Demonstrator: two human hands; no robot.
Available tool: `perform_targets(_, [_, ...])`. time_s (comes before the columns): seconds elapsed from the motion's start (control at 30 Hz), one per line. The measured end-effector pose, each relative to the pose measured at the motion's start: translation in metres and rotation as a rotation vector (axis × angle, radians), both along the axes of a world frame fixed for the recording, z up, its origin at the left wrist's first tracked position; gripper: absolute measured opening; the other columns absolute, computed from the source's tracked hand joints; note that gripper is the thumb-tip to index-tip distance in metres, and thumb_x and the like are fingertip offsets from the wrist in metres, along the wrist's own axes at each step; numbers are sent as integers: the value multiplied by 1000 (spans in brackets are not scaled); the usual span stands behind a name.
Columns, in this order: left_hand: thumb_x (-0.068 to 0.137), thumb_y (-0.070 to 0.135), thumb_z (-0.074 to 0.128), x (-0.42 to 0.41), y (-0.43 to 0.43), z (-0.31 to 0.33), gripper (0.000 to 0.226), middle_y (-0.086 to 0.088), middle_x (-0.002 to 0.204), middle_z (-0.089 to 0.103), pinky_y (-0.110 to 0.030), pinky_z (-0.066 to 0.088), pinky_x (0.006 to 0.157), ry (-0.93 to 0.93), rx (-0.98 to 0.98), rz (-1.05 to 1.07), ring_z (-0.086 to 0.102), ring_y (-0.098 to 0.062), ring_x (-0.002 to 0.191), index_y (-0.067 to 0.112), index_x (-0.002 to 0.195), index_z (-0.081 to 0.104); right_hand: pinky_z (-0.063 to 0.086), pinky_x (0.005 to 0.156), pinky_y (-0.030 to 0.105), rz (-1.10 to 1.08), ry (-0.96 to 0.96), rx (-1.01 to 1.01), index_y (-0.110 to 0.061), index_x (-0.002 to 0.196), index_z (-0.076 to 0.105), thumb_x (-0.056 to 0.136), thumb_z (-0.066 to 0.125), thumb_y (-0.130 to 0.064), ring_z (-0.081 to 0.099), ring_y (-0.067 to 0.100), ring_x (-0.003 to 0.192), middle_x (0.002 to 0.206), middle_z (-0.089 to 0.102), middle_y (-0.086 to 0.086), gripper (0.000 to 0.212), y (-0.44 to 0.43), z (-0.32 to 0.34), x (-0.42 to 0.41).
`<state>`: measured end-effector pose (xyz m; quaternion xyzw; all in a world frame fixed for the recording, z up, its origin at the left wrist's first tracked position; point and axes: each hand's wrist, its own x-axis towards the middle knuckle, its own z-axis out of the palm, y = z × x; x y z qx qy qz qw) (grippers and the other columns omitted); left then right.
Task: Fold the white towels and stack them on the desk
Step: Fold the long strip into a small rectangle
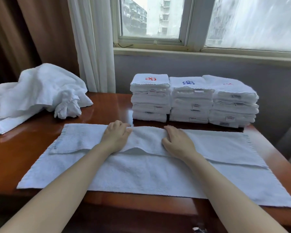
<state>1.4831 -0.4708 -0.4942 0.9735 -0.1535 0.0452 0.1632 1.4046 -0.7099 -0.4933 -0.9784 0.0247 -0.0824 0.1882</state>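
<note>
A: Fingers (121, 126) of the left hand (115, 138)?
B: Bent loosely, pressing down, gripping nothing. Same with the right hand (178, 142), flat on cloth.
A: And the large white terry towel (141, 172)?
B: Spread on the glossy red-brown wooden desk (23, 148), long axis left to right, far edge folded inward, directly under both palms.
A: Nearer hand?
B: Neither; both mid-length, towel ends well apart either side. Probably near edge over next.

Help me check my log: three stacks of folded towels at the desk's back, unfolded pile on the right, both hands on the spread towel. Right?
One slip: the head view shows the pile on the desk's left, not the right. The three stacks at the back, and the left hand and right hand on the towel, are as you say.
</note>
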Motion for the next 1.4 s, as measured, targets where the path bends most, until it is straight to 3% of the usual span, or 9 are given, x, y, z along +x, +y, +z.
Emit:
perform_targets(0.1, [104,37,31,-1,0,4,40,-12,123,48,-42,34,100,-10,-16,43,42,-32,117,13,127,55,18,118,30,0,-20,27,-18,153,30,93,43,-33,23,15,147,160,29,0,64,0,-1,-3])
perform_targets(0.3, [101,15,42,0,8,14,15,-8,110,50,-34,32,90,-283,-152,108,45,-29,106,13,105,56,7,123,35,-7,-94,53,-18,155,22,91,49,-41,10,14,151,161,23,-1,73,0,-4,-9])
perform_targets(0.4, [99,18,48,0,11,19,18,-8,120,50,-35,34,94,-274,-153,141,45,-28,113,13,115,54,3,123,39,-12,-77,16,-18,156,21,92,46,-45,9,16,151,162,22,1,73,1,-3,-8])
perform_targets(0.57, [100,38,45,-22,-12,14,43,6,141,50,-41,39,106,-11,-222,-153,46,-17,129,28,141,46,-6,122,47,21,106,-109,-32,156,19,91,30,-68,1,17,152,165,12,2,75,0,-2,-4])
perform_targets(0.7, [105,42,30,-28,-15,4,52,4,162,22,-39,7,123,67,13,-246,15,-14,150,27,154,29,-6,121,49,18,152,-153,-32,157,14,92,27,-69,-2,18,152,166,7,3,76,1,2,-3])
perform_targets(0.77, [105,42,29,-27,-10,5,52,4,163,19,-37,4,122,78,4,-243,10,-12,151,26,155,28,-6,121,48,29,145,-125,-30,157,16,95,30,-65,-2,17,152,166,7,3,73,5,7,-4])
perform_targets(0.93, [103,40,37,-26,20,15,45,4,152,41,-38,32,111,-2,-139,-59,38,-18,138,25,146,43,-3,122,41,155,29,-15,-26,156,22,101,37,-49,2,13,152,165,12,-1,62,45,22,3])
perform_targets(1.03, [102,39,40,-23,57,19,42,1,147,45,-39,40,104,-38,-144,91,46,-22,131,25,141,48,-1,123,38,256,22,-9,-25,156,23,102,38,-45,5,13,152,164,16,-1,60,82,28,12])
perform_targets(1.4, [99,35,46,-31,155,13,44,-5,142,44,-40,36,100,-68,-50,471,43,-28,128,26,142,44,7,119,38,454,34,-59,-19,150,35,102,41,-36,22,21,146,152,39,5,51,183,27,43])
